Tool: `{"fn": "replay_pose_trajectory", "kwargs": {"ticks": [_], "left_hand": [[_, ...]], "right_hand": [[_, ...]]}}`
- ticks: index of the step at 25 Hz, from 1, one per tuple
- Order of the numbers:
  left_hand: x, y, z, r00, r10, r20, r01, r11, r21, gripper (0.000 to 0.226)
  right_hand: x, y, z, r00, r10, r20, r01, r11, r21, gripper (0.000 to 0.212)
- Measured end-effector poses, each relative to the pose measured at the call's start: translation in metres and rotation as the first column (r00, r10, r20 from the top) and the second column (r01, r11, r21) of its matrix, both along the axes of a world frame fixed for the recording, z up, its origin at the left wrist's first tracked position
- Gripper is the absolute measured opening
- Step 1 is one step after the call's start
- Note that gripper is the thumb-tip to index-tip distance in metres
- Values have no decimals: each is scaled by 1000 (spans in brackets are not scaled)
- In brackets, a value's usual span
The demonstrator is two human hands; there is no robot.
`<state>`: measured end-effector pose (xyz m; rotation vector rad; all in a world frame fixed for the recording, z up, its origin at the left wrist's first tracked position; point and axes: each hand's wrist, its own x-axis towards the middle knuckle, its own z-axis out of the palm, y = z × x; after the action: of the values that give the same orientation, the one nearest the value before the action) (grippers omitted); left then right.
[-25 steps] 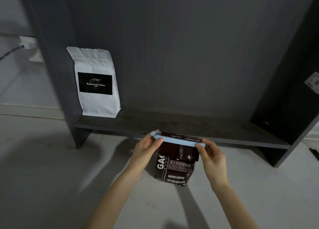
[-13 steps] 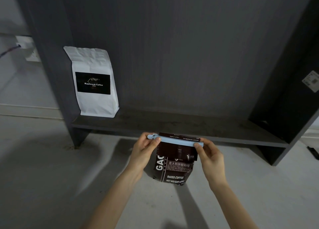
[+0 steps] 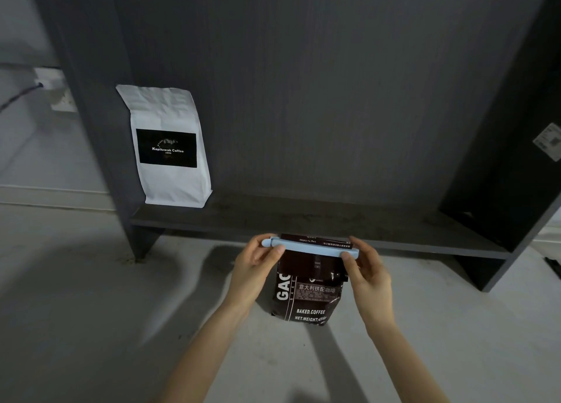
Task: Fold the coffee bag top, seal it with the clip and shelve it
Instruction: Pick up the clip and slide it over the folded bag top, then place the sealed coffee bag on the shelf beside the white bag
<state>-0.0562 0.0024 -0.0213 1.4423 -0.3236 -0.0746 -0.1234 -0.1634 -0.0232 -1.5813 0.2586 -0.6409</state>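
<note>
I have the dark coffee bag (image 3: 306, 293) standing upright on the floor (image 3: 91, 311), just in front of the shelf's (image 3: 394, 238) front edge, so its own weight keeps it steady while I work on the top. The pale blue clip (image 3: 312, 248) lies across the folded top, level and end to end with the bag's width. My left hand (image 3: 258, 263) pinches the clip's left end, thumb on the front and fingers behind; my right hand (image 3: 364, 269) grips the right end the same way. Holding both ends lets me squeeze the bar evenly, so the fold does not slip out of one side. I judge the clip to be on, or nearly so; I cannot tell whether its catch has latched.

Next comes lifting the bag onto the shelf board. A white coffee bag (image 3: 170, 147) already stands at the board's left end, against the side panel (image 3: 100, 129). The rest of the board, toward the right panel, looks free, so nothing stands between my bag and the middle of it. On the wall to the left a socket (image 3: 54, 90) with a cable sits well apart.
</note>
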Motion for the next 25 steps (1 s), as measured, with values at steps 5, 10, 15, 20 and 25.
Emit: {"fn": "replay_pose_trajectory", "kwargs": {"ticks": [5,10,15,20,25], "left_hand": [[-4,6,-19,995,-100,2,98,984,151,39],[-10,5,-44,988,-149,-40,152,908,389,46],[-7,4,-49,995,-103,-7,96,896,433,39],[-4,7,-56,997,-40,72,5,902,432,29],[-2,22,-42,995,-17,103,-28,907,419,31]], "right_hand": [[-7,-1,-22,996,21,-83,-25,999,-48,44],[-10,3,-45,977,49,-206,-71,992,-102,37],[-9,4,-47,972,-4,-234,-28,991,-134,30],[-7,6,-43,971,-24,-237,-19,984,-176,28],[-2,13,-27,977,11,-215,-54,978,-199,28]]}}
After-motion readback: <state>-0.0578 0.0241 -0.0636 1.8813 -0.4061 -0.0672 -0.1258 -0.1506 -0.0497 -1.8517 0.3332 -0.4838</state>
